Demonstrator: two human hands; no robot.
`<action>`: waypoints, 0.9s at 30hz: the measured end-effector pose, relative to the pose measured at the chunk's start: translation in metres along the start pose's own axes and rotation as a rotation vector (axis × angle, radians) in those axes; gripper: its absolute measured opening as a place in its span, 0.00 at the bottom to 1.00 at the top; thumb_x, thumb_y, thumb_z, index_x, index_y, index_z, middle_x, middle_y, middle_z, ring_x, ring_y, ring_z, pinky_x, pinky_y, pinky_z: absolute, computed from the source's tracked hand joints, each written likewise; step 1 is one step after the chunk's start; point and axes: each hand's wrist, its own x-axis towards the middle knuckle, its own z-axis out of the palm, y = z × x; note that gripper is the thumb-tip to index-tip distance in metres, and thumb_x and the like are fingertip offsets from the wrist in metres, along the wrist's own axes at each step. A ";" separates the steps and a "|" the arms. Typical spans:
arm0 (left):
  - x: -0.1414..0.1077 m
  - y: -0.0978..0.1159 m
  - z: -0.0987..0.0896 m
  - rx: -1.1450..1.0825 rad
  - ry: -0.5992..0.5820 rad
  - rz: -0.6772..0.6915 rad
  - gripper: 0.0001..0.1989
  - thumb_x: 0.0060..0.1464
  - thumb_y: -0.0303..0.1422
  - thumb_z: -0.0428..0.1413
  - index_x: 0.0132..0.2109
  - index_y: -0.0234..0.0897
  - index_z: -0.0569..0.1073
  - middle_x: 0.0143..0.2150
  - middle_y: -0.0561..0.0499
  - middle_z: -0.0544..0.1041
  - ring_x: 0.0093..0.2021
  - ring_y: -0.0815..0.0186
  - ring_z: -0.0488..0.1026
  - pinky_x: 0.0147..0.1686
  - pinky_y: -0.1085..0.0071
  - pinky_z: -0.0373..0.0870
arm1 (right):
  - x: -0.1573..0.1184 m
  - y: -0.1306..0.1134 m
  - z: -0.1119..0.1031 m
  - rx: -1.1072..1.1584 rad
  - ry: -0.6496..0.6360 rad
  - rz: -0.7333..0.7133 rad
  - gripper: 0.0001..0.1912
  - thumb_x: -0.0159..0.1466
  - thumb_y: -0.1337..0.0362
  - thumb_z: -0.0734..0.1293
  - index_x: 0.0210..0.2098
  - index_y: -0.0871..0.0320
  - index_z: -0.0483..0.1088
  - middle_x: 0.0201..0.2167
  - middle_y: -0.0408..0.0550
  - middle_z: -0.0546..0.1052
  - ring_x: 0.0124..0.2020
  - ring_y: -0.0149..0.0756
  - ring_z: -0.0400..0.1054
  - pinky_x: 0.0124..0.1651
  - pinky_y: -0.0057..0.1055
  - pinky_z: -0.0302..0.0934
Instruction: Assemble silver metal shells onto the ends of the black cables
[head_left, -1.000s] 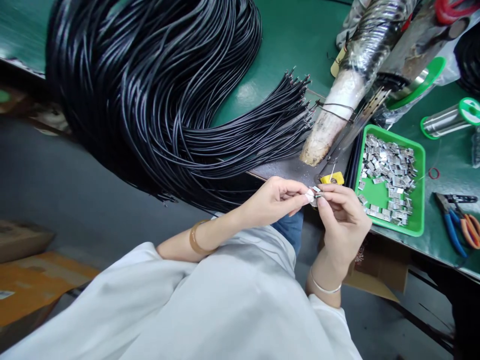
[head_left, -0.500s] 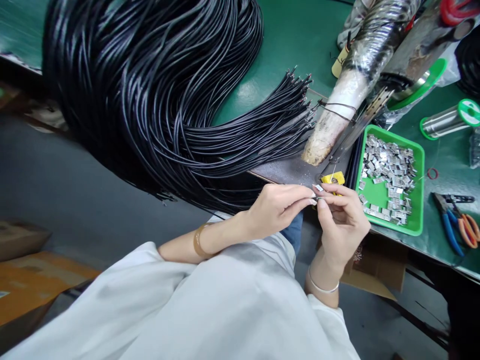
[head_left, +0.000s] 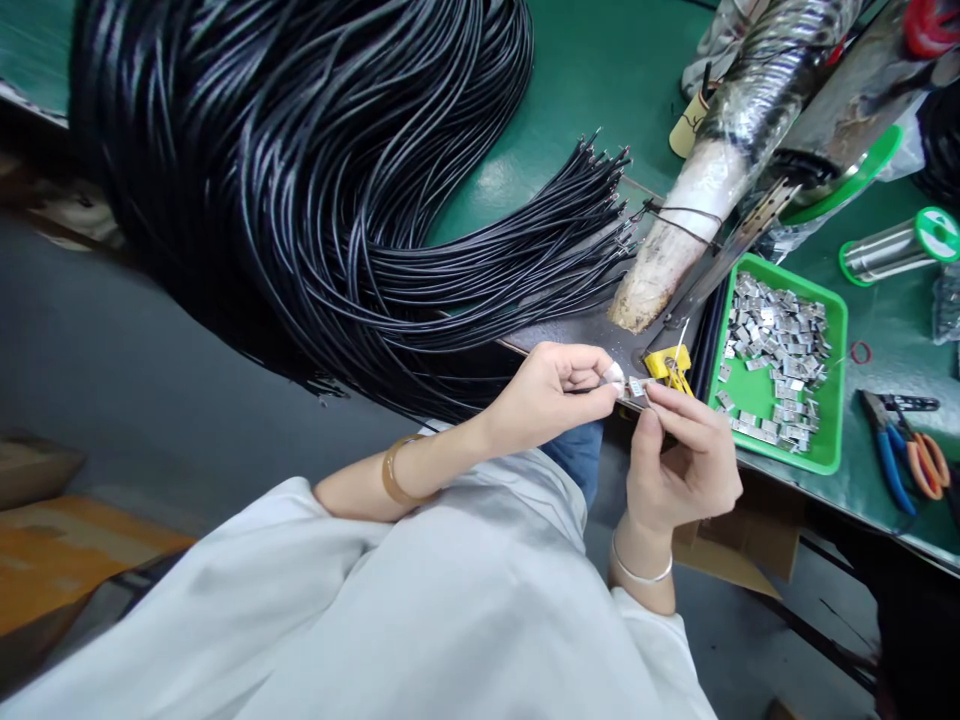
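My left hand [head_left: 559, 390] is closed in a pinch, thumb against the index finger, just left of a small silver metal connector [head_left: 637, 387]. What lies between those fingertips is too small to make out. From the other side, the fingertips of my right hand [head_left: 679, 455] hold the connector by its right edge, with the other fingers curled in. Beyond my hands, a large bundle of black cables [head_left: 360, 200] covers the bench, its stripped ends [head_left: 611, 190] pointing right. A green tray [head_left: 838, 400] of similar metal connectors [head_left: 780, 330] stands to the right.
A wrapped duct [head_left: 675, 230] slants down above the bench, near a yellow piece [head_left: 666, 362] by the soldering spot. Solder spools [head_left: 892, 245], a red ring [head_left: 861, 352], blue-handled pliers [head_left: 889, 450] and an orange-handled tool [head_left: 928, 463] lie right on the green bench [head_left: 585, 70].
My hands have drawn slightly apart, leaving the metal connector more visible between them. My right thumb has dropped lower. The view has shifted slightly.
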 end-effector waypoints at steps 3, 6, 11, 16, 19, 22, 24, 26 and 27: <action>0.003 0.002 0.000 -0.018 0.013 -0.009 0.07 0.51 0.31 0.60 0.30 0.31 0.73 0.19 0.61 0.57 0.20 0.78 0.50 0.20 0.78 0.46 | -0.001 0.006 0.005 0.131 0.048 0.137 0.07 0.65 0.73 0.69 0.41 0.56 0.73 0.39 0.46 0.82 0.40 0.36 0.80 0.41 0.37 0.77; 0.005 0.004 0.000 -0.022 0.047 -0.013 0.09 0.51 0.33 0.62 0.28 0.31 0.73 0.19 0.61 0.57 0.21 0.78 0.50 0.20 0.77 0.46 | -0.002 0.009 0.006 0.171 0.036 0.187 0.06 0.64 0.73 0.70 0.39 0.56 0.73 0.40 0.47 0.82 0.42 0.37 0.80 0.44 0.38 0.77; 0.010 0.003 0.001 0.002 0.073 0.018 0.10 0.51 0.33 0.61 0.27 0.30 0.73 0.20 0.59 0.58 0.22 0.77 0.51 0.20 0.78 0.47 | -0.002 0.010 0.005 0.046 -0.052 0.070 0.09 0.61 0.74 0.73 0.38 0.55 0.73 0.43 0.46 0.83 0.42 0.37 0.80 0.46 0.37 0.78; 0.014 0.000 0.003 0.045 0.114 0.077 0.08 0.51 0.30 0.59 0.27 0.30 0.75 0.20 0.58 0.62 0.22 0.77 0.54 0.21 0.79 0.53 | -0.002 0.014 0.007 -0.055 -0.036 -0.063 0.11 0.59 0.75 0.73 0.37 0.55 0.72 0.43 0.44 0.84 0.42 0.35 0.81 0.46 0.34 0.78; 0.017 -0.003 0.005 0.052 0.137 0.129 0.06 0.51 0.28 0.58 0.29 0.30 0.77 0.23 0.56 0.69 0.24 0.77 0.60 0.25 0.80 0.61 | -0.003 0.017 0.008 -0.021 -0.047 -0.019 0.10 0.61 0.74 0.72 0.38 0.55 0.71 0.48 0.46 0.83 0.45 0.37 0.81 0.46 0.36 0.79; 0.019 -0.005 0.007 0.063 0.175 0.117 0.06 0.50 0.29 0.59 0.30 0.29 0.78 0.26 0.52 0.74 0.26 0.75 0.66 0.27 0.79 0.65 | -0.002 0.017 0.010 0.021 -0.051 0.089 0.09 0.63 0.74 0.71 0.39 0.56 0.71 0.51 0.49 0.81 0.49 0.41 0.80 0.49 0.41 0.79; 0.020 -0.005 0.008 0.075 0.205 0.105 0.07 0.50 0.30 0.59 0.30 0.30 0.78 0.26 0.52 0.75 0.26 0.74 0.67 0.26 0.79 0.66 | 0.001 0.016 0.011 0.007 -0.061 0.117 0.08 0.63 0.73 0.71 0.39 0.56 0.72 0.50 0.50 0.82 0.50 0.42 0.80 0.49 0.41 0.79; 0.020 -0.004 0.009 0.082 0.221 0.109 0.07 0.50 0.30 0.60 0.30 0.30 0.79 0.25 0.52 0.75 0.25 0.74 0.66 0.25 0.79 0.65 | 0.004 0.013 0.011 -0.003 -0.067 0.118 0.08 0.63 0.73 0.71 0.39 0.56 0.72 0.50 0.51 0.82 0.48 0.41 0.80 0.48 0.40 0.80; 0.020 -0.004 0.009 0.081 0.222 0.114 0.07 0.50 0.30 0.60 0.30 0.30 0.79 0.26 0.52 0.75 0.25 0.75 0.66 0.25 0.79 0.65 | 0.006 0.011 0.011 -0.003 -0.064 0.113 0.08 0.63 0.73 0.71 0.39 0.56 0.72 0.50 0.51 0.82 0.48 0.41 0.80 0.47 0.39 0.80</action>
